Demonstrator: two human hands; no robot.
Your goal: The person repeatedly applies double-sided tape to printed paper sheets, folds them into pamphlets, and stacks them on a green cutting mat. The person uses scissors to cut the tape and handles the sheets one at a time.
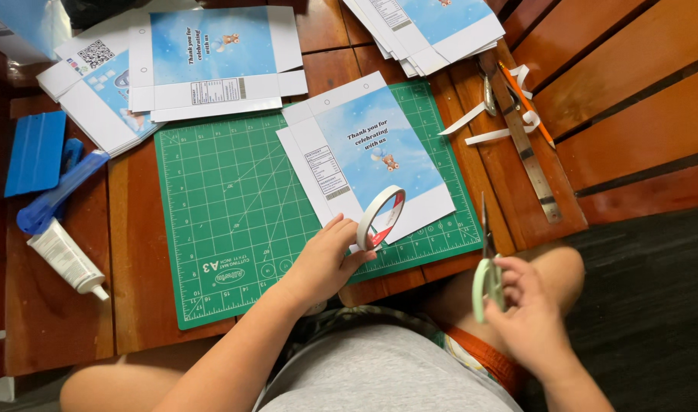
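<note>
Wooden desk [143,252] carries a green cutting mat [234,229]. Left hand [322,263] grips a tape roll [379,217], upright on edge at the mat's near side, over a blue printed sheet [372,152]. Right hand [524,305] grasps green-handled scissors [488,267], blades pointing away, just right of the roll. Metal ruler [528,152] and glue tube [65,255] lie clear.

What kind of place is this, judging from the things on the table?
Probably a home craft corner: a low wooden table with a green cutting mat, printed box templates, a tape roll in the left hand and scissors in the right hand.
</note>
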